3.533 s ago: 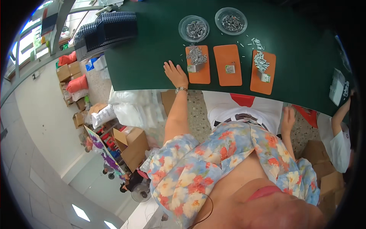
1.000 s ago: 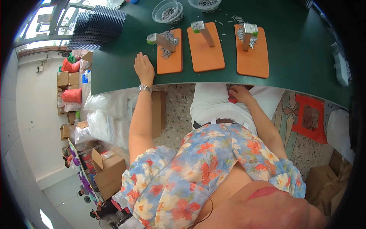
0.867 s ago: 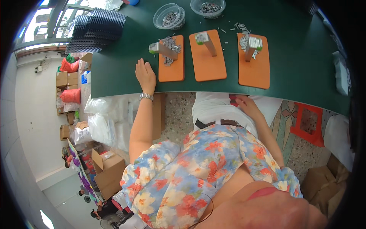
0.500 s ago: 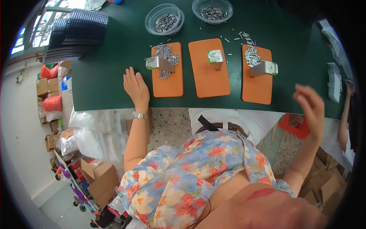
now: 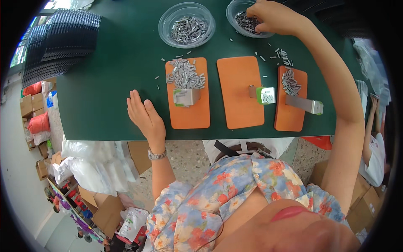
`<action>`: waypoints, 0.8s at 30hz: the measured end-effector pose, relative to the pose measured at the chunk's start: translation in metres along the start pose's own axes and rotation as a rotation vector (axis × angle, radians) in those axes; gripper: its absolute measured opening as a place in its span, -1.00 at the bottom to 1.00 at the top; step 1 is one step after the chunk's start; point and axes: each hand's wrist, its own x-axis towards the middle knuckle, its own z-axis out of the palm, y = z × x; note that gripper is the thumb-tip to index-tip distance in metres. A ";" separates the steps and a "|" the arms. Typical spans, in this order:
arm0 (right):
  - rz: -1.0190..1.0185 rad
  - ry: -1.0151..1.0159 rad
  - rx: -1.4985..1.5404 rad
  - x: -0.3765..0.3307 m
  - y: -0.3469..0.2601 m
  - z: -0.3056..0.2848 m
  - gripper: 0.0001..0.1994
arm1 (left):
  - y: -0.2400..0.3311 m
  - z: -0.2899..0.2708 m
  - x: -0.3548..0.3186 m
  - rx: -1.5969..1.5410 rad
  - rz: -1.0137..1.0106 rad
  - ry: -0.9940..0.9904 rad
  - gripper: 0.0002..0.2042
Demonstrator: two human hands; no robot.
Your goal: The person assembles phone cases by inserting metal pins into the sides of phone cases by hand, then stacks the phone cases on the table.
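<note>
My left hand (image 5: pixel 145 117) lies flat on the green table, fingers stretched out, holding nothing. To its right is an orange board (image 5: pixel 191 119) with a heap of small silver metal pieces (image 5: pixel 185 75) and an upright metal block (image 5: pixel 187 97). My right hand (image 5: pixel 268 17) reaches into the far right clear plastic bowl (image 5: pixel 232 25). Its thumb and fingers are bent but apart, tips among small dark grey pieces (image 5: pixel 245 22). The middle orange board (image 5: pixel 241 98) bears a block with a green-edged top (image 5: pixel 265 95). Another metal block (image 5: pixel 304 104) stands on the right orange board (image 5: pixel 289 122), beside more silver pieces (image 5: pixel 290 82).
A second clear bowl (image 5: pixel 164 33) holds silver pieces. Stacked dark trays (image 5: pixel 63 40) stand at the far left. Loose pieces lie scattered between boards and bowls. Another person's arm (image 5: pixel 369 130) shows at the right. Cardboard boxes (image 5: pixel 108 214) and white bags (image 5: pixel 92 170) are on the floor.
My right hand has moved from the table's near right edge up into the far right bowl. The left hand stays flat on the table. The whole view has shifted.
</note>
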 end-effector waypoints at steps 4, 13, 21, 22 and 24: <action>-0.006 -0.018 -0.024 0.015 0.002 0.011 -0.83 | 0.002 0.003 -0.001 -0.033 -0.045 0.003 -0.54; -0.134 0.069 0.140 0.008 0.005 0.014 -0.87 | 0.010 0.004 0.006 -0.035 -0.041 0.043 -0.55; -0.224 0.264 0.247 -0.013 0.000 0.014 -0.86 | 0.011 0.002 0.002 -0.135 -0.067 0.055 -0.49; -0.226 0.270 0.241 -0.013 0.001 0.015 -0.86 | 0.010 0.002 0.001 -0.138 -0.064 0.046 -0.48; -0.217 0.250 0.197 -0.009 0.008 0.020 -0.85 | 0.012 0.002 0.001 -0.129 -0.060 0.048 -0.48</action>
